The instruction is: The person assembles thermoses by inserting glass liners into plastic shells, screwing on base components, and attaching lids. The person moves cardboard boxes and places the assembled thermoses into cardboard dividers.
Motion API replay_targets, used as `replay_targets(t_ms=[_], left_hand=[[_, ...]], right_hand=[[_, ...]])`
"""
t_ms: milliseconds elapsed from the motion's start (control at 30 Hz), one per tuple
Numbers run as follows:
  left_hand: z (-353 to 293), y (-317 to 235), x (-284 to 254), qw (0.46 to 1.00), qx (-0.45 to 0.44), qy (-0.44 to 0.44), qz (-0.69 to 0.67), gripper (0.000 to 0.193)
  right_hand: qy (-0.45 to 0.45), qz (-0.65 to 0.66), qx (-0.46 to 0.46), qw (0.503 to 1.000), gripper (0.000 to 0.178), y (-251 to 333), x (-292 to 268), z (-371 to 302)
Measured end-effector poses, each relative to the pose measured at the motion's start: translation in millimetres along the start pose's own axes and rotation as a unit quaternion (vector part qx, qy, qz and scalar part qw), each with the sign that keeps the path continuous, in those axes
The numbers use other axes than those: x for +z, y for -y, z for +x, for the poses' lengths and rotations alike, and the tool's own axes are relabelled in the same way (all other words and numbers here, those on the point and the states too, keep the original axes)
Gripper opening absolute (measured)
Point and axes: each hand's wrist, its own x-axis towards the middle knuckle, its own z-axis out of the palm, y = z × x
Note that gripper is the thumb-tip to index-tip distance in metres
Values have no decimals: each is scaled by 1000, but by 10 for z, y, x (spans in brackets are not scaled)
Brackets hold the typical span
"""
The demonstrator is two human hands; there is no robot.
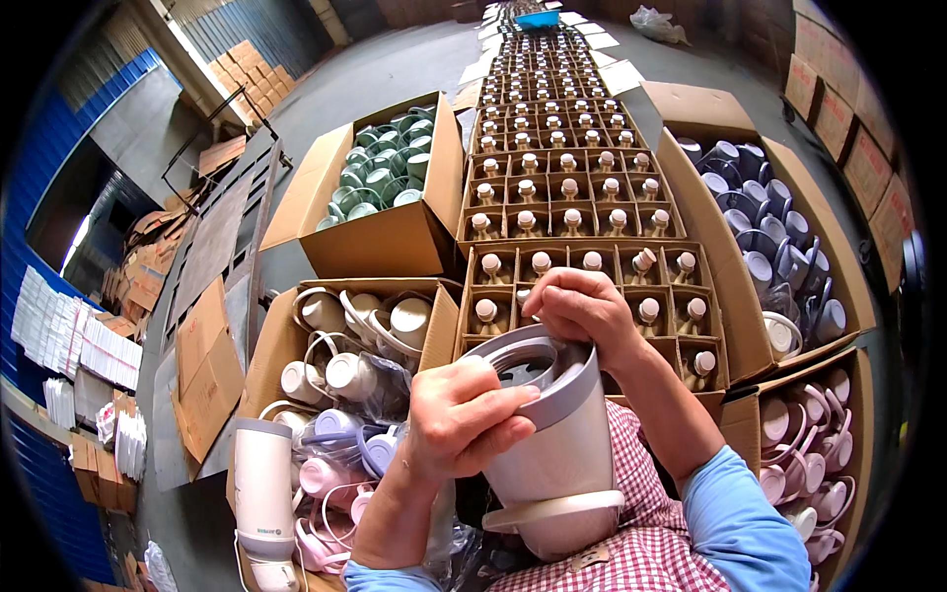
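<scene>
A cream thermos flask shell (547, 459) with a grey band around its open top rests against my lap. Near its lower end a cream loop, apparently a handle, circles it. Inside the opening sits a grey ring (528, 357); the depth below is dark. My left hand (464, 419) is closed at the near left of the rim, with a finger lying along the grey band. Curled above the far right of the rim is my right hand (582, 311); what its fingers pinch, if anything, is hidden. Beyond it stand silvery bottles with pale tops (572, 219) in cardboard dividers.
Left stand a carton of cream, lilac and pink flask parts (350, 375), a tall white flask (264, 483) and a carton of green ones (385, 163). Purple parts (769, 222) and pink parts (804, 444) fill cartons on the right. A flat metal cart (222, 227) is farther left.
</scene>
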Motion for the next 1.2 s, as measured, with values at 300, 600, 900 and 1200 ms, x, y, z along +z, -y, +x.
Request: replay_targets(t_ms=[300,600,900,1200], left_hand=[[-12,79,-49,995,-29,16,-97,30],[156,-85,50,999,-23,26,12,21],[400,-302,97,991,-70,85,79,17],[76,54,-38,993,-11,19,-115,19]], right_hand=[[-2,-30,-23,999,24,35,-2,-7],[55,28,-4,998,24,-5,-88,56],[60,70,-31,995,24,-111,-225,90],[-12,-53,-13,998,19,120,48,-49]])
